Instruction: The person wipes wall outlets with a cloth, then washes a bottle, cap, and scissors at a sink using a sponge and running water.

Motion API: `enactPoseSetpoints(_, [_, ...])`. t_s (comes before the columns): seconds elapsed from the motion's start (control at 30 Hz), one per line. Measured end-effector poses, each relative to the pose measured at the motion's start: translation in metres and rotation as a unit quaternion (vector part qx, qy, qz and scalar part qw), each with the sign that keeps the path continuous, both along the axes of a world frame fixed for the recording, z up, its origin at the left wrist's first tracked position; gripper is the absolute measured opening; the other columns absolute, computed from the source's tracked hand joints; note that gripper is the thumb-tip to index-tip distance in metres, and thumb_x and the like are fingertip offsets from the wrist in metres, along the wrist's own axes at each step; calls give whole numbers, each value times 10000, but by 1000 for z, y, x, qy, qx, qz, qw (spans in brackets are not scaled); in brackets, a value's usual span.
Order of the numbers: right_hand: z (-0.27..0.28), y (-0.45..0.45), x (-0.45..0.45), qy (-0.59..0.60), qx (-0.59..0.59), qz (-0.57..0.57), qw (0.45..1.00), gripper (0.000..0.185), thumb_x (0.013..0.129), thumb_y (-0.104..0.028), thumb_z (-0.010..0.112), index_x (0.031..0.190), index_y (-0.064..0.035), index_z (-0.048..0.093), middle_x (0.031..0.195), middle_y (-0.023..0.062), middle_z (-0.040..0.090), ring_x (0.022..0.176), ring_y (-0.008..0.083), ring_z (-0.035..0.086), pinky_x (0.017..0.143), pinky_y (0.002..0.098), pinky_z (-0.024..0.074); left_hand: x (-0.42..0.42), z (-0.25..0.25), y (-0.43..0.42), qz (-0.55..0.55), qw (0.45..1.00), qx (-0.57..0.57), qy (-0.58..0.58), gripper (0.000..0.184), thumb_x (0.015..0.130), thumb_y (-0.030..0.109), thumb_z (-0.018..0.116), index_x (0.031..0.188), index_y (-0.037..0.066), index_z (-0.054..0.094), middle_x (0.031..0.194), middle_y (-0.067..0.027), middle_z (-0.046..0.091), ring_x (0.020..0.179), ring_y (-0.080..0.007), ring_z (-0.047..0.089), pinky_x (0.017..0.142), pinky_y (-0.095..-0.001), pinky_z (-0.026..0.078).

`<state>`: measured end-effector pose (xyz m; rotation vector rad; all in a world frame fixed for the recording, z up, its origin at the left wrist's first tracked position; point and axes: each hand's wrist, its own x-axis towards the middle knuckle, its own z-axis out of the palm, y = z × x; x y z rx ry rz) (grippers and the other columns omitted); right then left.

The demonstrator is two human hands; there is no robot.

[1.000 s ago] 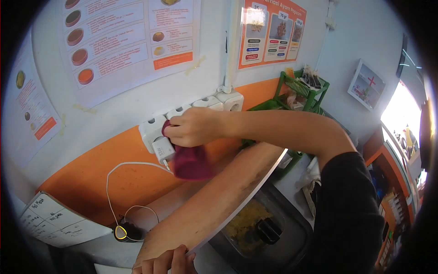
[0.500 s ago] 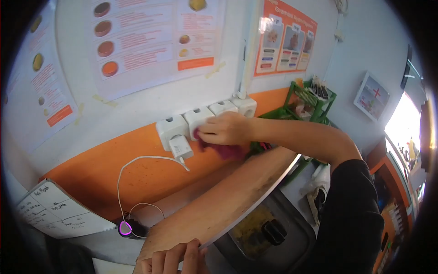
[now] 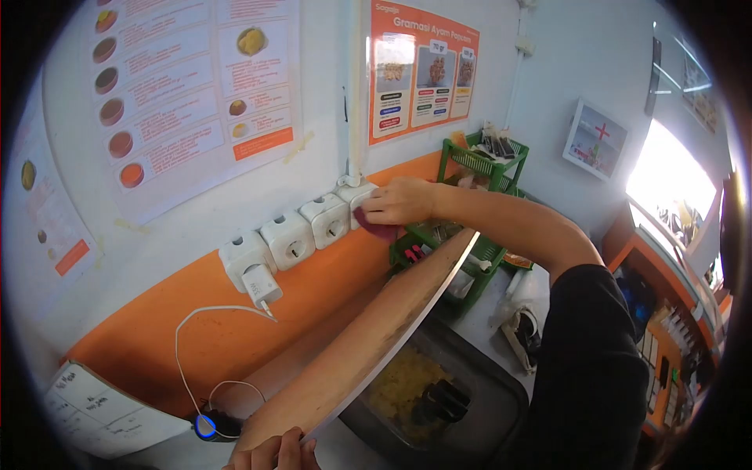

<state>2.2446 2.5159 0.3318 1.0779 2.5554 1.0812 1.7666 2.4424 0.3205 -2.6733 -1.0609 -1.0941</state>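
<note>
In my right hand (image 3: 401,202) is a dark red cloth (image 3: 379,227), pressed against the rightmost white wall socket (image 3: 359,197). More sockets (image 3: 288,241) run leftward along the wall. A white charger (image 3: 261,283) is plugged into the leftmost one, with its cable hanging down. My left hand (image 3: 278,454), partly cut off by the bottom of the view, has its fingers curled over the near edge of a long wooden board (image 3: 337,368). That board is tilted up, its white edge facing me.
Under the board sits a dark container with a clear, black-handled lid (image 3: 446,401) over yellowish contents. A green tiered rack (image 3: 486,166) stands at the far end. A whiteboard (image 3: 117,415) and a small device with a lit ring (image 3: 205,425) are at left.
My right hand has moved the cloth right along the sockets, from the second to the rightmost. The view has shifted right. The device's ring has turned from pink to blue.
</note>
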Motion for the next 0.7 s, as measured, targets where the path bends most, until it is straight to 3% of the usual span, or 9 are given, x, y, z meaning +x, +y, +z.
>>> enactPoseSetpoints(0.03, [-2,1,-12,40,37,16,998,118,798,-182,599,878,-110,552,917,39,536,770,185,630,497,328,530,1,3,0,3,1000,-6,6,108,831,186,748,927,137,749,889,-20,704,762,-228,648,670,-362,475])
enactPoseSetpoints(0.13, [-14,10,4,28,-41,-61,997,203,791,-178,625,958,-101,540,969,68,539,856,241,651,589,386,560,5,11,-4,1,999,-32,31,106,830,157,744,931,125,750,888,-30,704,773,-241,652,690,-368,484])
enactPoseSetpoints(0.27, [-39,-26,60,124,-36,-174,976,211,778,-162,666,947,-90,562,967,88,545,873,278,644,640,404,560,1,13,-3,-10,998,-35,44,121,832,142,736,950,121,748,886,-41,702,799,-255,655,703,-376,487])
enactPoseSetpoints(0.37, [-13,-39,102,150,3,-210,966,168,798,-147,656,938,-88,585,961,97,555,848,292,648,667,408,556,0,13,0,-2,998,-30,46,131,833,139,729,960,110,742,886,-49,701,816,-264,656,708,-384,487])
enactPoseSetpoints(0.53, [37,-61,63,240,63,-247,937,154,841,-150,614,988,-103,610,959,94,569,823,273,656,672,404,555,16,12,0,3,999,17,45,121,836,125,716,948,81,730,890,-73,701,812,-278,657,706,-393,495])
enactPoseSetpoints(0.6, [46,-49,39,267,103,-173,942,115,864,-159,601,957,-94,623,952,92,571,823,274,656,690,408,554,21,14,1,-2,998,38,40,109,837,111,710,937,71,727,885,-85,701,801,-285,659,703,-397,504])
enactPoseSetpoints(0.7, [40,-8,11,287,73,-88,951,112,860,-174,592,912,-96,654,950,80,588,846,272,657,729,394,556,23,18,0,-29,998,39,27,100,837,87,704,931,64,727,872,-95,701,779,-297,661,696,-395,516])
